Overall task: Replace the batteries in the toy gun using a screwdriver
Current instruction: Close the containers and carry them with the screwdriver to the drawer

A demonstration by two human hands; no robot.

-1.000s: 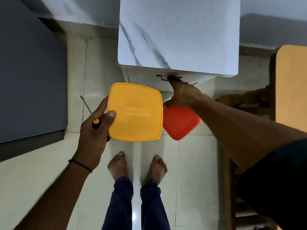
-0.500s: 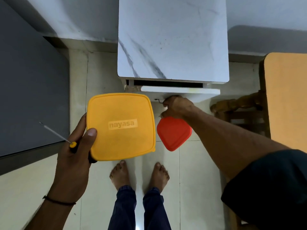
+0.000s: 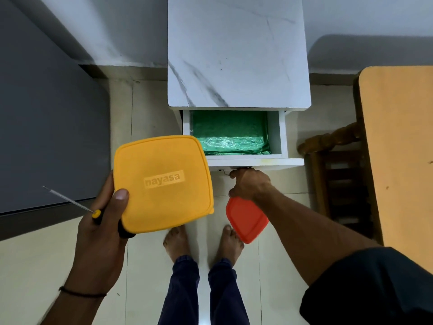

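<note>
Cabinet: white marble-patterned cabinet [image 3: 236,55] stands straight ahead, beyond both hands.
Drawer: white drawer [image 3: 276,134] stands open just above the right hand [image 3: 250,186], and all it shows is a crinkled green liner [image 3: 229,134].
Yellow box: yellow square plastic box [image 3: 164,184], lid on, gripped by the left hand [image 3: 98,233] with the thumb pressed on its near corner.
Red box: red rounded plastic box [image 3: 246,221] sits tucked under the right hand; how it is held is hidden.
Screwdriver: thin yellow-and-black-handled screwdriver [image 3: 70,201] is clamped in the left palm beside the yellow box, shaft pointing out left.
Handle: right fingers hook the small metal drawer handle [image 3: 225,172].
Toy gun: nowhere in view, and no batteries either. Whether this is gathering or tidying up, I can't tell.
Writing: "nayasa" embossed on the yellow lid; nothing else reads.
</note>
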